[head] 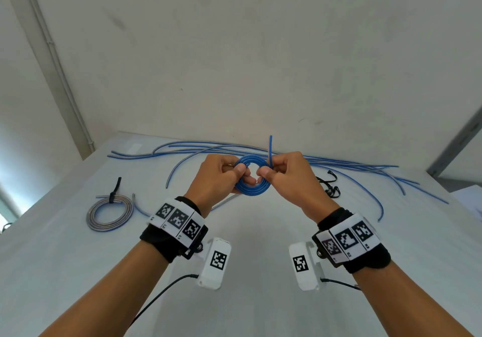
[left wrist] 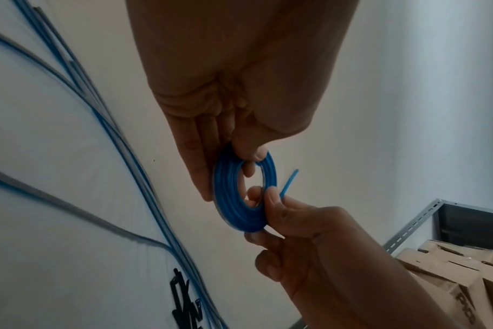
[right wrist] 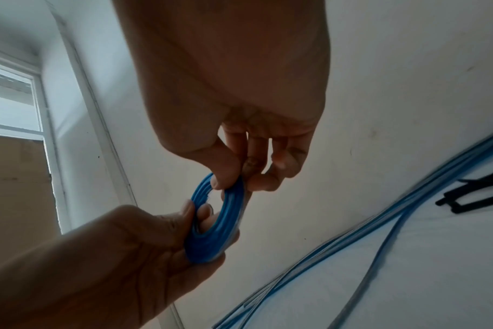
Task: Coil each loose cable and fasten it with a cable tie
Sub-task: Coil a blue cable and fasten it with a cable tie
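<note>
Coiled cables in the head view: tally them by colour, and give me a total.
Blue coil, held in the grip of the left hand and the right hand: 1
Grey coil, fastened with a black cable tie, lying on the table: 1
Total: 2

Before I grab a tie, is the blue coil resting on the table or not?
Apart. The head view shows the blue coil held up between the left hand and right hand, above the table.
</note>
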